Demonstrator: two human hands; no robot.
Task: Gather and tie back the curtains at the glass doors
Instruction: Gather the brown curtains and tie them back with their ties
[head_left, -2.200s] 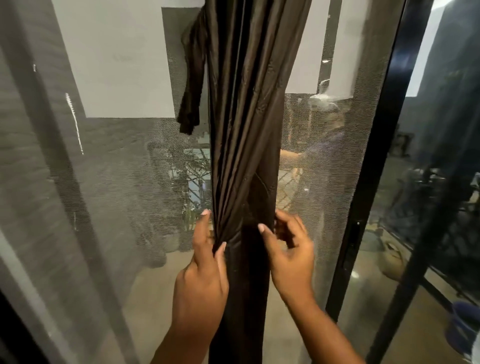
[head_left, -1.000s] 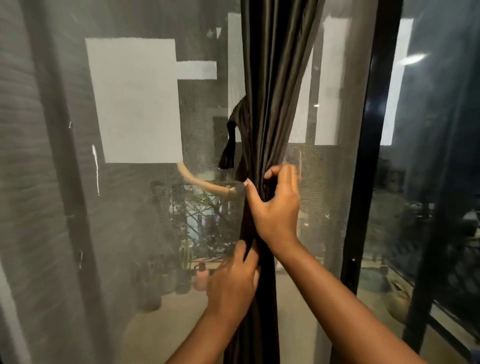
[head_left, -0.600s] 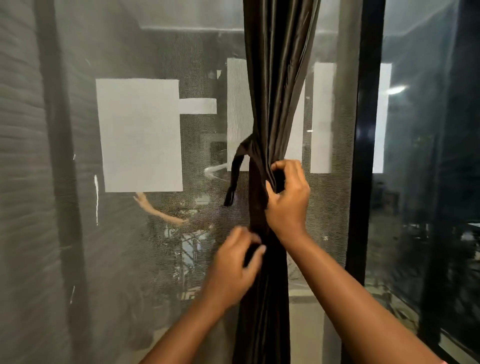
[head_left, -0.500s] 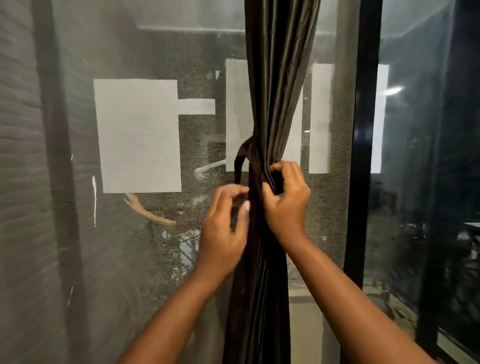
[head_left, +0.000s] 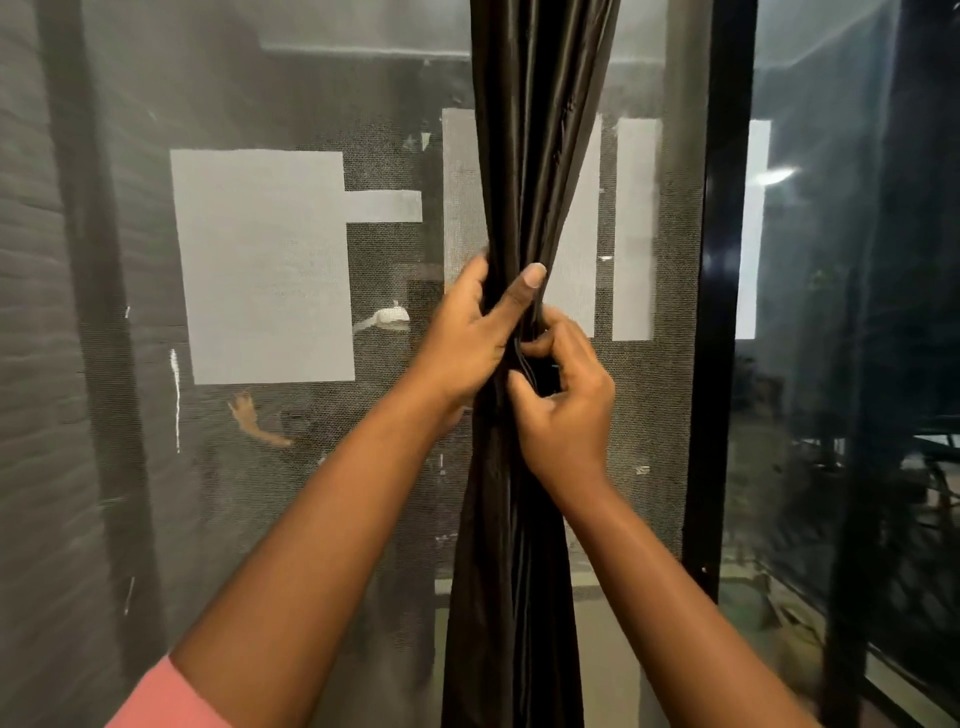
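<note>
Dark curtain hangs bunched in front of mesh door, beside black frame. Left hand wraps the bundle, thumb across the front. Right hand just below, fingers curled, pinching folds. Both hands touching. Pink sleeve at bottom left.

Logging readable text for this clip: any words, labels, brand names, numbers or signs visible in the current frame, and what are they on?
None can be read.
The pale rectangles seen through the mesh screen are blank, with no print.
The dark curtain, held by the left hand and right hand, carries no label or tag in view.
The black door frame and pink sleeve show no marking.
</note>
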